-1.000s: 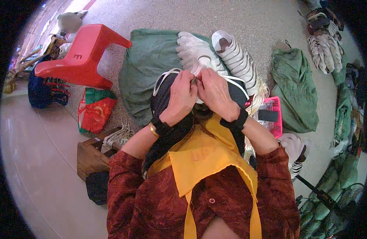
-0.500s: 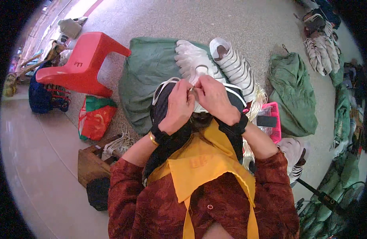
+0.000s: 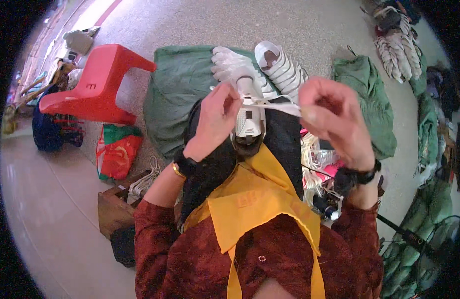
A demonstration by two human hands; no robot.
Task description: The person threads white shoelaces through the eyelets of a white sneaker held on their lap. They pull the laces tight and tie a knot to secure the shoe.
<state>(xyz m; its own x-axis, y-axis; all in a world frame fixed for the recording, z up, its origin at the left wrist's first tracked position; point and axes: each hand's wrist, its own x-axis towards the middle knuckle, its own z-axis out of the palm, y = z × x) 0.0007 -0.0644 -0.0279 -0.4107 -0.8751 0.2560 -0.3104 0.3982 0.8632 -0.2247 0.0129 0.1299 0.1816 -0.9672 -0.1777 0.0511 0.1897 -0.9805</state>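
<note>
The shoe (image 3: pixel 248 125) and lace (image 3: pixel 284 107) are white, the apron (image 3: pixel 282 197) yellow, the shirt (image 3: pixel 205 259) mottled maroon.

Lit softly and fairly brightly overall, strongest toward the upper left, washing the floor (image 3: pixel 190 25) there out to near white with a faint violet tinge. Falls off toward the right rim, leaving the green bags (image 3: pixel 412 246) dim and poorly defined. Shows a pale sheen at far left and a hard white glint at the tip of a small black cylinder (image 3: pixel 323 207). Leaves the dark trousers (image 3: pixel 284 144) nearly without detail. Looks slightly soft at the right hand (image 3: pixel 334 117). Curves straight lines near the rim, sinks into black corners, carries coarse grain through the maroon sleeves (image 3: pixel 157 234)
</note>
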